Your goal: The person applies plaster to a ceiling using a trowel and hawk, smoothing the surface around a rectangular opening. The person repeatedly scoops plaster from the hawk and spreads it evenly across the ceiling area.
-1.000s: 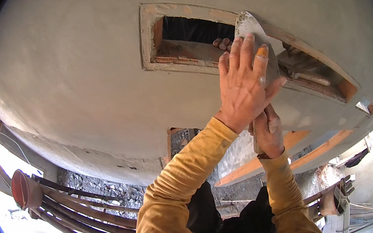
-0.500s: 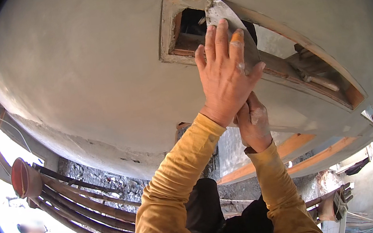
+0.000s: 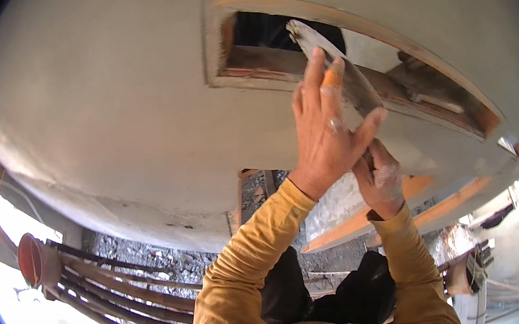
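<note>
A plastering trowel (image 3: pixel 358 87) with a grey, smeared blade is tilted in front of the long opening (image 3: pixel 259 31) in the smooth grey plastered wall. My right hand (image 3: pixel 381 179) is closed below the blade on the trowel's grip, which is mostly hidden. My left hand (image 3: pixel 326 123) has its fingers stretched out along the blade, touching it, with orange tape round one finger. Wood lines the opening's edge (image 3: pixel 217 43), and rough mortar borders its left end.
Wooden poles (image 3: pixel 126 291) and a reddish bucket (image 3: pixel 38 260) are at the lower left. Rubble (image 3: pixel 181 261) covers the ground below. Another framed opening with a wooden edge (image 3: pixel 340 227) is lower in the wall. A second bucket (image 3: pixel 461 274) stands at the lower right.
Both hands and the trowel have moved right and slightly down, away from the opening's left end. The blade has turned more edge-on, uncovering more of the dark opening.
</note>
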A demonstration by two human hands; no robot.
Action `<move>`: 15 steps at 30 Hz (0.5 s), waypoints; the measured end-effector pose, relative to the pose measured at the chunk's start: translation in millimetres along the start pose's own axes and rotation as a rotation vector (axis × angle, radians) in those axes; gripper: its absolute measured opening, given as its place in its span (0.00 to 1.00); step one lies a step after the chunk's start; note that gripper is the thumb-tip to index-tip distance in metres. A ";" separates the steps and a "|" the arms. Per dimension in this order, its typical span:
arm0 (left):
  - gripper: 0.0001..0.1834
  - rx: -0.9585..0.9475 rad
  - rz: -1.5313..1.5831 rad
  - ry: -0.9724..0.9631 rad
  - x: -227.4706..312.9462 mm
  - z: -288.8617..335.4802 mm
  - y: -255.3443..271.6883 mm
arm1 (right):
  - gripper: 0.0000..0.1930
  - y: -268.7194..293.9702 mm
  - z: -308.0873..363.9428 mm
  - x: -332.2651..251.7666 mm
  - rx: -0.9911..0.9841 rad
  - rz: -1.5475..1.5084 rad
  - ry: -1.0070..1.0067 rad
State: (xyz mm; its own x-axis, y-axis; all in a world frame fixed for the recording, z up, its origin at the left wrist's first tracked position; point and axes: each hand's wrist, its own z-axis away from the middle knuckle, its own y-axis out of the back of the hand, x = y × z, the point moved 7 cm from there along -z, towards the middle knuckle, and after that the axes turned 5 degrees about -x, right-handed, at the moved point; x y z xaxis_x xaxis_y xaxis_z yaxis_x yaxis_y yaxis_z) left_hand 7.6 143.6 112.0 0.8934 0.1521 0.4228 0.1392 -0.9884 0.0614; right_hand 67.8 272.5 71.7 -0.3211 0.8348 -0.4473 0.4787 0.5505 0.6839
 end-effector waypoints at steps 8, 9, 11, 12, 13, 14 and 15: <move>0.33 -0.051 1.010 0.393 38.0 4.1 -116.9 | 0.17 145.8 47.4 60.7 0.209 0.570 0.059; 0.31 -0.035 1.144 0.477 39.8 2.9 -133.4 | 0.17 157.4 50.6 66.4 0.220 0.585 0.045; 0.28 -0.044 1.188 0.443 48.6 -4.5 -150.9 | 0.18 174.7 54.3 75.3 0.240 0.609 0.018; 0.27 -0.047 1.208 0.425 52.1 -7.5 -156.9 | 0.18 179.9 54.0 77.6 0.245 0.610 0.013; 0.26 -0.032 1.227 0.435 53.3 -8.8 -161.6 | 0.18 184.4 52.5 79.7 0.250 0.610 0.009; 0.26 -0.019 1.243 0.445 54.0 -10.2 -164.2 | 0.18 187.5 51.1 82.5 0.255 0.607 0.004; 0.26 -0.005 1.259 0.455 53.6 -11.3 -166.4 | 0.18 189.7 49.4 83.6 0.255 0.614 0.013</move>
State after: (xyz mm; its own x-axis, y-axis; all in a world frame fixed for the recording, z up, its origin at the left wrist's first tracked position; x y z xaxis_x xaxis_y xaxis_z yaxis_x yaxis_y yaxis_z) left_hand 27.5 316.2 134.6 0.1906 -0.8698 0.4550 -0.6705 -0.4539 -0.5868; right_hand 172.1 447.1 135.5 0.0630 0.9979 -0.0116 0.7556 -0.0401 0.6538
